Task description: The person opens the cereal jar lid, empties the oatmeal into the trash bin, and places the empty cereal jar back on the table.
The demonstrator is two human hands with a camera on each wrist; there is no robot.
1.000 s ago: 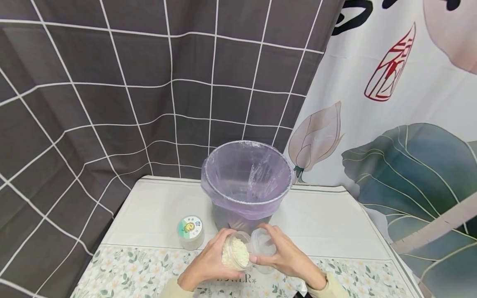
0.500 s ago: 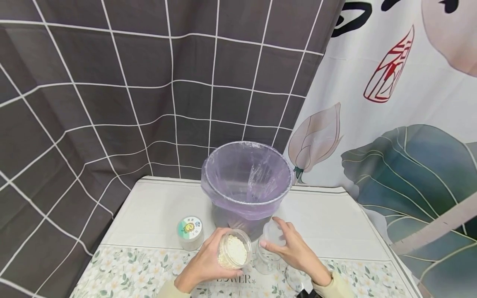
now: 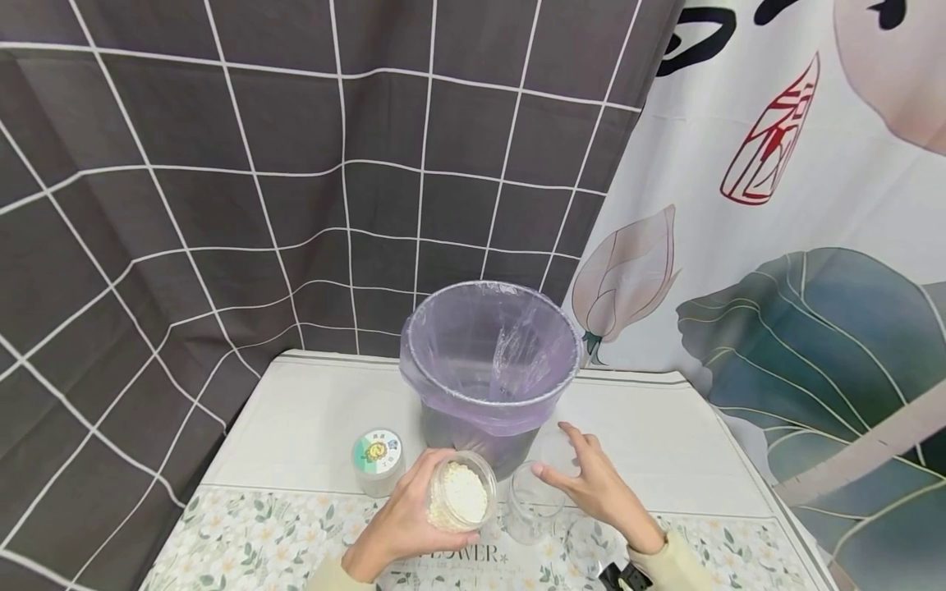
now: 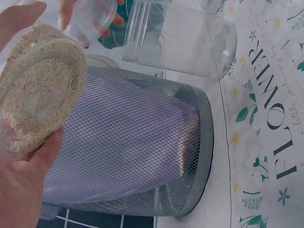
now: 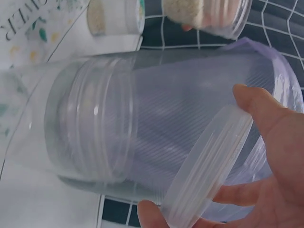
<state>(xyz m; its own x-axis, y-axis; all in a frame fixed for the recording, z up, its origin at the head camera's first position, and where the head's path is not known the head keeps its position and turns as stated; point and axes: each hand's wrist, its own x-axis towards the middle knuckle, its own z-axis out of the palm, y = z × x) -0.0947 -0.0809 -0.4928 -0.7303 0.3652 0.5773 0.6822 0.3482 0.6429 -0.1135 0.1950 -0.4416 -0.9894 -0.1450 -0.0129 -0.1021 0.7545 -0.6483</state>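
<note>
Left fingers (image 3: 460, 541) grip a tilted, clear round plastic jar (image 3: 491, 483) holding pale grains (image 3: 461, 494); right fingers (image 3: 576, 433) pinch a round translucent plastic lid (image 3: 557, 450).

Head: between the left and right fingers, nearer the right, a clear plastic jar with a threaded neck (image 3: 526, 527) stands on the white, flower-printed tabletop (image 3: 318, 394); left of the left fingers stands a see-through tub (image 3: 378, 484) with a green-and-white label (image 3: 378, 452) on top; beyond both sets of fingers is a grey mesh bin (image 3: 443, 428) with a purple plastic liner (image 3: 495, 341). Left wrist: the left fingers curl round the grain jar's wall, with the mesh bin behind them. Right wrist: the right fingers hold the lid by its edge, tilted and apart from the threaded jar's rim; the grain jar is across from them.
</note>
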